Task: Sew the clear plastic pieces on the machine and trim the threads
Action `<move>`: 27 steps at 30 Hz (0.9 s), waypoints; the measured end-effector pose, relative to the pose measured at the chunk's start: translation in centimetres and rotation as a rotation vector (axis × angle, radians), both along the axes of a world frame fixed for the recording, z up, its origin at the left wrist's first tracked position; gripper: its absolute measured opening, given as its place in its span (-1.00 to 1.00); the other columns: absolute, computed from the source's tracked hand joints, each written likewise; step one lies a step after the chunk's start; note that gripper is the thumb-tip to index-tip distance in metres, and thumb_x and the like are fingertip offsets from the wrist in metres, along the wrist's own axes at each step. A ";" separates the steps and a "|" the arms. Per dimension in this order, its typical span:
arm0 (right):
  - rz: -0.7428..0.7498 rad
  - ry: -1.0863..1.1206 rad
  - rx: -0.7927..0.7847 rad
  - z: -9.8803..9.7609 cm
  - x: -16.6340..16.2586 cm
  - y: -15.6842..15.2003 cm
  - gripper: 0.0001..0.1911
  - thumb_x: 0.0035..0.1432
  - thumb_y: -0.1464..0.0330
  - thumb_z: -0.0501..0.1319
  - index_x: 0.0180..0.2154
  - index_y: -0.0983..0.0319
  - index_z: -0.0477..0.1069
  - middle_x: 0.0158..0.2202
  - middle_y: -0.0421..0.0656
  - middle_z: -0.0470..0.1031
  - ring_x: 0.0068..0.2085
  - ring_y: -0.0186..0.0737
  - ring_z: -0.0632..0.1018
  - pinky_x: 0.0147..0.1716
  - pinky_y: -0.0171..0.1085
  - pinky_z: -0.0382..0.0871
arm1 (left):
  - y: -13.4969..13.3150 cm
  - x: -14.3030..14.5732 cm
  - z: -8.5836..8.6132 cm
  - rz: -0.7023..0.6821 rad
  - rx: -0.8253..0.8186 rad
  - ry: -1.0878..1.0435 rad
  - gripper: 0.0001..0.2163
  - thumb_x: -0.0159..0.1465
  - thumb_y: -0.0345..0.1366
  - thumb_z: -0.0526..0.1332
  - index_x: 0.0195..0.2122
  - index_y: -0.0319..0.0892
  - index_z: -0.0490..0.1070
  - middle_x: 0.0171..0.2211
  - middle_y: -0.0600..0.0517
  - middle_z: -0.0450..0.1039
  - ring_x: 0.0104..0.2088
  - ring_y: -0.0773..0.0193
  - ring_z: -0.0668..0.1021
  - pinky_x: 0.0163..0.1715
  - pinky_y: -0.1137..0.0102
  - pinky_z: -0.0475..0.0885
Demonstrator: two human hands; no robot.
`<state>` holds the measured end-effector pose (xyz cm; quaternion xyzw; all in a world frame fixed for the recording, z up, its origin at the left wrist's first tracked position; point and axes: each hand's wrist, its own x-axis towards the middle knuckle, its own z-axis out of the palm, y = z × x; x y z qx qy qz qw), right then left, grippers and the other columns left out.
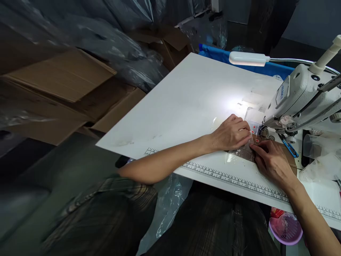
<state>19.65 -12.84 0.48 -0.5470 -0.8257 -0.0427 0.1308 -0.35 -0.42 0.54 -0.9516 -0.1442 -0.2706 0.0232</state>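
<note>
One clear plastic piece (243,153) lies between left grip (232,133), pinched on it, and right grip (272,160), closure unclear.

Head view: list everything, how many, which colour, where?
Sewing machine: one, white, right
Lamp: one, white, far edge
Tabletop: one, white, centre
Ruler: one, black, near edge
Scraps: uncountable, whitish, right
Tool: one, blue, below machine
Basket: one, purple, below tabletop
Boxes: at least two, brown, left
Sheeting: uncountable, clear, background
Sheet: one, blue, behind tabletop
Film: uncountable, clear, left of machine
Flat layer: uncountable, brown, below machine
Legs: two, dark-clothed, bottom
Left hand: one, bare, on film
Right hand: one, bare, at film
</note>
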 end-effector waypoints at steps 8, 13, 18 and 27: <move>-0.027 -0.048 -0.030 0.0 -0.1 -0.1 -0.61 0.27 0.43 0.09 0.07 0.14 0.48 -0.11 -0.01 0.44 -0.09 -0.04 0.48 -0.14 -0.12 0.41 | 0.3 0.2 -0.9 0.039 0.022 0.144 -0.71 0.45 -0.23 0.03 -0.18 -0.20 0.54 -0.11 -0.06 0.56 -0.27 0.20 0.46 -0.24 0.25 0.25; -0.058 -0.087 -0.056 0.3 -0.4 -0.2 -0.61 0.26 0.43 0.11 0.09 0.16 0.47 -0.09 0.01 0.45 -0.08 -0.01 0.48 -0.14 -0.11 0.40 | 0.1 0.3 -0.6 0.045 -0.032 0.203 -0.68 0.44 -0.15 0.04 -0.01 -0.21 0.49 0.03 -0.13 0.51 -0.17 0.12 0.48 -0.17 0.21 0.26; -0.117 -0.087 -0.061 0.3 -0.6 0.1 -0.62 0.30 0.43 0.06 0.09 0.21 0.45 -0.10 0.07 0.45 -0.12 0.01 0.48 -0.20 -0.10 0.45 | 1.7 2.0 -0.3 -0.060 -0.027 0.279 -0.68 0.44 -0.21 0.01 0.04 -0.19 0.47 0.11 -0.13 0.48 -0.10 0.09 0.50 -0.12 0.18 0.22; -0.133 -0.059 -0.042 0.1 -0.5 0.0 -0.58 0.30 0.46 0.04 0.14 0.23 0.41 -0.12 0.08 0.44 -0.13 0.01 0.46 -0.19 -0.08 0.46 | 2.8 2.2 0.2 -0.110 -0.147 0.260 -0.65 0.41 -0.14 0.04 0.08 -0.13 0.46 0.16 -0.12 0.46 -0.03 0.03 0.48 -0.09 0.17 0.19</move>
